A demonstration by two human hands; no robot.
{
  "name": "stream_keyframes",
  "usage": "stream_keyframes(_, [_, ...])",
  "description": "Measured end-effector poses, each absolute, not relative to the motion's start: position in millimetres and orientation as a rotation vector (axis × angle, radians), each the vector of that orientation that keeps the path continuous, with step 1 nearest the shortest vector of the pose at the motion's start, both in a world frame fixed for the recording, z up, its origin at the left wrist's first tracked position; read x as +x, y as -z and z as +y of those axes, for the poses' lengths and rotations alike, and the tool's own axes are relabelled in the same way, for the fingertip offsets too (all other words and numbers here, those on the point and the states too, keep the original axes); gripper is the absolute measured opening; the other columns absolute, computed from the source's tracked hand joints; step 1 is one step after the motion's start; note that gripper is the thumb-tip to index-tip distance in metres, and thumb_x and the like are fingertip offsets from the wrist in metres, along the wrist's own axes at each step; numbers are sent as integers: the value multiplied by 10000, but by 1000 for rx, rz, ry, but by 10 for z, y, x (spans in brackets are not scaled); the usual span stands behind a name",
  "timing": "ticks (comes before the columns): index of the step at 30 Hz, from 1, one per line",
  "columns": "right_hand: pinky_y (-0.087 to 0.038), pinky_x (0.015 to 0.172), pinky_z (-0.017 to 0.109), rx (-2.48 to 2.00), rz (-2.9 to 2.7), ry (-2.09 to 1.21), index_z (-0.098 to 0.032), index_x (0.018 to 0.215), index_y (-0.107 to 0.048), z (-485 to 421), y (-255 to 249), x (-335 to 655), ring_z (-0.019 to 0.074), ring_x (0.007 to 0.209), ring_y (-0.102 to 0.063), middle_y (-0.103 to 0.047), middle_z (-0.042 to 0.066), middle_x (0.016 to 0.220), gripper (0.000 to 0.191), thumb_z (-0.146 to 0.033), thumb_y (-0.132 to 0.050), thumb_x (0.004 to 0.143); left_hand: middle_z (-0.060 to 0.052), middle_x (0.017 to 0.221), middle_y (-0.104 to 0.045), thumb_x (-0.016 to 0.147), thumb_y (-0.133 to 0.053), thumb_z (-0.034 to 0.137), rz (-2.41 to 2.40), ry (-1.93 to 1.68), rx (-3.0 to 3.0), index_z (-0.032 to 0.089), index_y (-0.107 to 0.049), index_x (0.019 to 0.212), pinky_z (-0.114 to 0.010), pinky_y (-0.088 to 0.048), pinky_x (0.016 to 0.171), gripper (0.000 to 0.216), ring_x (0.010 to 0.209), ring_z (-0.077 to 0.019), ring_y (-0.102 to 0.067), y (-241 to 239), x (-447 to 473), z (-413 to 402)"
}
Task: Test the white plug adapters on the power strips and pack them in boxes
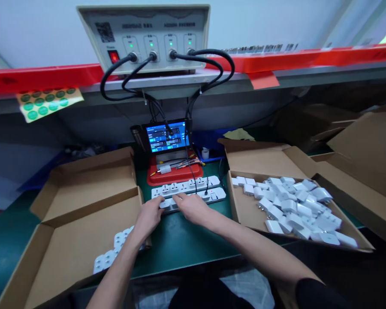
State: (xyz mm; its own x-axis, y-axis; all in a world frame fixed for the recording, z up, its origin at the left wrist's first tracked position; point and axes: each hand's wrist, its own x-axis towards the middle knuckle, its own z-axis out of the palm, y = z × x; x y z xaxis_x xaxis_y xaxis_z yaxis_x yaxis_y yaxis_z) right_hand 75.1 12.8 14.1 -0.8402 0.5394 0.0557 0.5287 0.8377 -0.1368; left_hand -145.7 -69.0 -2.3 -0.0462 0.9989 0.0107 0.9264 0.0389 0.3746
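Two white power strips lie side by side on the green mat in front of me. My left hand rests at the left end of the nearer strip, fingers curled onto a white plug adapter seated there. My right hand lies just beside it, fingers bent over the strip's middle and pressing on another white piece. Black cables run from the strips up to a small screen.
An open cardboard box on the right holds several loose white adapters. A box on the left holds a short row of adapters. A red tray sits behind the strips, and a grey tester stands on the shelf.
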Motion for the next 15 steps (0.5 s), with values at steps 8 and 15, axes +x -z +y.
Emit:
stream_keyframes(8, [-519, 953, 397, -722, -2604, -535, -171, 1298, -680, 263, -448, 714, 311, 1112, -694, -735, 152, 1219, 317, -281, -627, 1006, -63, 1058, -753, 895, -679, 182, 1908, -1128, 1708, 211, -697, 1134, -321, -504, 887, 242, 951, -211, -685, -107, -1405, -779])
stream_keyframes(15, [-588, 762, 361, -598, -2199, -1175, -245, 1264, -725, -107, -520, 784, 240, 857, -719, -768, 72, 1026, 336, -431, -650, 994, -130, 1285, -721, 987, -638, 460, 1386, -1668, 953, 198, -651, 1398, -337, -588, 872, 487, 1004, -221, -720, -79, -839, -1088])
